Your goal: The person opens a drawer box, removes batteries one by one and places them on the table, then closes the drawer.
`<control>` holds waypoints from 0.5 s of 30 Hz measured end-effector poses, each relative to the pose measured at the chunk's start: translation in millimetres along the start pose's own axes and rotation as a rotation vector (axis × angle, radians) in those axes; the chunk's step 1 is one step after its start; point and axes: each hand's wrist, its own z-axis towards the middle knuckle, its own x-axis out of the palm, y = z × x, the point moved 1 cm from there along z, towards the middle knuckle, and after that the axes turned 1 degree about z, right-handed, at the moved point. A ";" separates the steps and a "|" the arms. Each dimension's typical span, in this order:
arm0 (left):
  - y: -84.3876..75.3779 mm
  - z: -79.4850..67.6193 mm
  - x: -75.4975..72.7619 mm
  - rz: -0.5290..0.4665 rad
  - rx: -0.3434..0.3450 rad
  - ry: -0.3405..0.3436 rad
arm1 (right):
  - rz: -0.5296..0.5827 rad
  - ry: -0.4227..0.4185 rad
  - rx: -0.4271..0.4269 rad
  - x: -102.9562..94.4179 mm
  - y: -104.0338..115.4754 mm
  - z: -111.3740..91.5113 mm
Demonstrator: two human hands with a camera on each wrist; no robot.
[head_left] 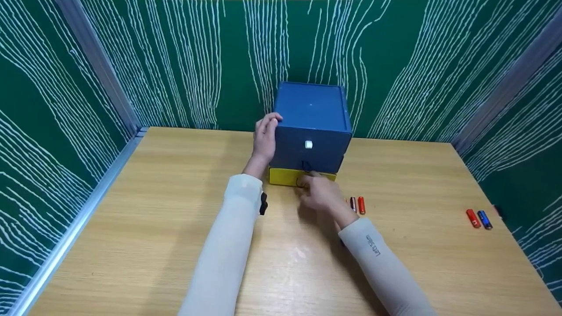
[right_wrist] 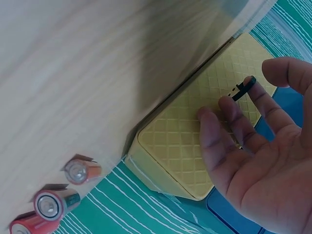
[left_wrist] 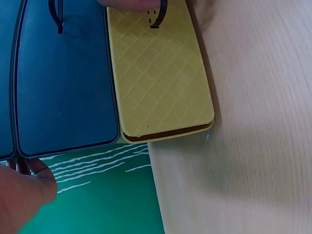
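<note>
A small drawer cabinet with a blue top stands at the back of the table, its lowest drawer yellow. My left hand rests against the cabinet's left side, fingers at the upper edge. In the left wrist view, the thumb and some fingers of the left hand touch that side. My right hand is at the yellow front. The right wrist view shows a finger of the right hand hooked through the black loop handle. A narrow dark gap shows along one edge of the yellow front.
Beside the right wrist lie a red battery and a dark one, with another partly hidden. Farther right are a red battery and a blue battery. Green walls with white lines enclose the table.
</note>
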 end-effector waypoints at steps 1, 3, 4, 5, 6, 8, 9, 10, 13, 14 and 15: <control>3.9 2.1 0.2 0.003 0.007 -0.001 | -0.006 -0.001 -0.005 -0.3 0.2 0.0; 8.0 4.8 0.9 0.011 0.032 -0.007 | -0.024 -0.016 -0.024 -1.1 0.7 0.3; 9.0 5.7 1.3 0.014 0.045 -0.011 | -0.033 -0.027 -0.030 -1.4 1.2 0.5; 9.7 6.4 1.7 0.020 0.056 -0.016 | -0.039 -0.037 -0.035 -1.6 1.4 0.7; 10.1 6.9 2.0 0.022 0.067 -0.020 | -0.045 -0.044 -0.039 -1.8 1.8 0.9; 10.7 7.0 2.9 0.024 0.075 -0.028 | -0.051 -0.051 -0.044 -1.5 2.2 1.1; 10.8 6.7 3.5 0.025 0.075 -0.032 | -0.050 -0.052 -0.042 -1.1 2.3 1.0; 10.9 6.4 3.9 0.024 0.076 -0.036 | -0.048 -0.050 -0.040 -0.6 2.5 0.8; 10.9 4.5 5.0 0.011 0.068 -0.043 | -0.049 -0.044 -0.042 1.2 2.6 -0.2; 10.8 3.6 5.1 0.007 0.063 -0.042 | -0.049 -0.040 -0.041 1.9 2.7 -0.8; 10.2 2.7 4.9 0.001 0.060 -0.040 | -0.051 -0.036 -0.038 2.7 2.8 -1.4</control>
